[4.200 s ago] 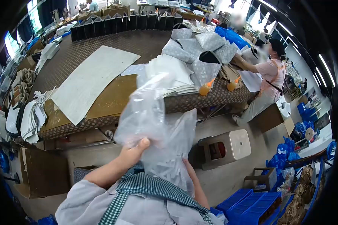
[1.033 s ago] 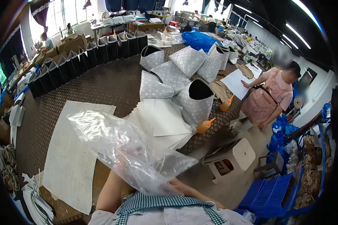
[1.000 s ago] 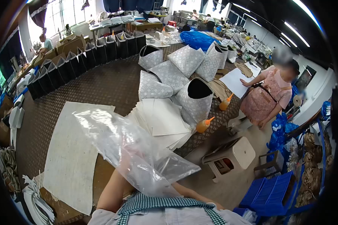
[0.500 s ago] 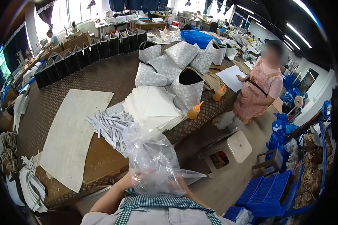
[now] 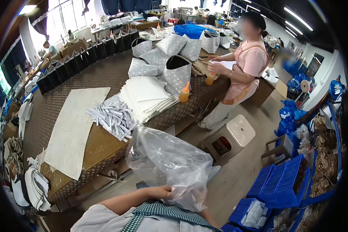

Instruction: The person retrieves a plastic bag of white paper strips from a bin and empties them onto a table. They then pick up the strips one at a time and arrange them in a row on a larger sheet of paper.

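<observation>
A large clear plastic bag point(image 5: 170, 154) hangs in front of my body, off the table's near edge. My left hand point(image 5: 162, 192) is closed on the bag's lower left part. Behind the crumpled plastic is my right hand point(image 5: 199, 195), blurred by the film, its fingers hard to make out. Nearest beyond the bag, on the table point(image 5: 92, 154), lie a heap of short grey-white strips point(image 5: 114, 119) and a stack of white sheets point(image 5: 145, 92).
Patterned grey fabric bins point(image 5: 176, 69) and orange-tipped glue bottles point(image 5: 184, 93) stand on the table. A co-worker point(image 5: 251, 58) stands at its right side. A stool point(image 5: 239, 133) and blue crates point(image 5: 284, 181) are on the right.
The plastic bag has swung right and spread out, clear of the strips. My hands have shifted right with it. The co-worker has turned side-on, both hands raised over the table. The view has shifted.
</observation>
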Demonstrator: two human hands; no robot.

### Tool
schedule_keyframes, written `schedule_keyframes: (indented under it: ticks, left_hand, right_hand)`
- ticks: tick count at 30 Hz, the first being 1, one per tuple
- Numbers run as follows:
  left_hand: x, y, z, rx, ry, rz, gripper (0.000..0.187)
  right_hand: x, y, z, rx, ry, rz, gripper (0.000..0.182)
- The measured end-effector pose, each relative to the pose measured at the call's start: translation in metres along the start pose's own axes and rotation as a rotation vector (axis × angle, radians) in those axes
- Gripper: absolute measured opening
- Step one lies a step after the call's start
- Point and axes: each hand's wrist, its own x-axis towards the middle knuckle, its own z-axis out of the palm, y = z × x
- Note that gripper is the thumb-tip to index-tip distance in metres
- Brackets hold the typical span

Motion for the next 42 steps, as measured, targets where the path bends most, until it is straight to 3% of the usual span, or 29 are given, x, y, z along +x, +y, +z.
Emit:
schedule_keyframes:
  ticks: [1,2,3,4,6,7,8,9,11,13,14,17,18,23,27,32,34,35,38,39,42]
  left_hand:
    - [0.017,-0.044,-0.018,-0.141,0.034,0.025,0.053]
    - [0.008,-0.032,-0.013,-0.240,0.104,0.073,0.057]
    - [-0.003,-0.018,-0.010,-0.340,0.174,0.117,0.061]
    - [-0.006,-0.022,-0.022,-0.271,0.225,0.041,0.072]
    - [-0.008,-0.029,-0.028,-0.201,0.290,0.016,0.087]
    - [-0.006,-0.027,-0.029,-0.166,0.320,0.011,0.095]
    - [0.004,-0.022,-0.024,-0.106,0.247,0.151,0.102]
    - [0.013,-0.017,-0.017,-0.058,0.177,0.293,0.110]
    - [0.028,-0.026,-0.006,0.098,0.134,0.325,0.108]
    - [0.014,-0.002,0.005,0.305,-0.016,0.150,0.092]
    - [0.015,-0.029,0.008,0.123,0.027,0.297,0.071]
    - [0.011,-0.089,-0.008,0.050,0.040,0.249,0.067]
    - [0.000,-0.090,-0.003,-0.055,0.148,0.338,0.053]
    - [-0.003,-0.103,-0.045,-0.167,0.492,0.421,0.044]
    - [-0.006,-0.048,-0.045,-0.323,0.674,0.677,0.032]
    - [0.011,-0.032,0.060,-0.109,0.309,0.527,0.034]
    - [0.020,-0.051,0.085,-0.027,-0.062,0.416,0.036]
    - [0.022,-0.060,0.096,0.017,-0.230,0.226,0.037]
    - [0.030,-0.088,0.135,0.236,-0.532,0.004,0.038]
    - [0.033,-0.107,0.150,0.332,-0.522,-0.043,0.038]
    - [0.044,-0.129,0.193,0.548,-0.578,-0.165,0.034]
  right_hand:
    - [-0.003,0.030,-0.001,0.127,0.181,-0.047,0.039]
    - [-0.006,0.061,-0.003,0.242,0.356,-0.116,0.044]
    - [-0.011,0.031,-0.007,0.828,0.285,-0.016,0.047]
    - [-0.017,-0.003,-0.015,1.412,0.190,0.093,0.051]
    - [-0.020,0.067,-0.019,1.347,0.075,0.015,0.060]
    - [-0.032,0.062,-0.005,1.092,0.142,0.032,0.061]
    - [-0.039,0.057,0.009,0.915,0.175,0.060,0.061]
    - [-0.044,0.053,0.025,0.826,0.167,0.093,0.060]
    - [-0.055,0.047,0.059,0.718,0.131,0.158,0.060]
    - [-0.067,0.043,0.083,0.664,0.093,0.189,0.059]
    - [-0.072,0.042,0.090,0.653,0.083,0.199,0.058]
    - [-0.090,0.041,0.107,0.625,0.074,0.222,0.057]
    - [-0.095,0.040,0.110,0.620,0.078,0.227,0.057]
    - [-0.147,0.038,0.102,0.634,0.095,0.233,0.056]
    - [-0.168,0.033,0.098,0.682,0.115,0.203,0.055]
    - [-0.180,0.045,0.098,0.762,0.332,0.041,0.054]
    - [-0.186,0.061,0.078,0.766,0.460,-0.025,0.052]
    - [-0.197,0.072,0.065,0.749,0.522,-0.039,0.049]
    - [-0.254,0.078,0.039,0.791,0.322,0.014,0.049]
    - [-0.269,0.085,0.032,0.743,0.277,0.040,0.048]
    - [-0.337,0.082,0.022,0.541,0.552,0.195,0.041]
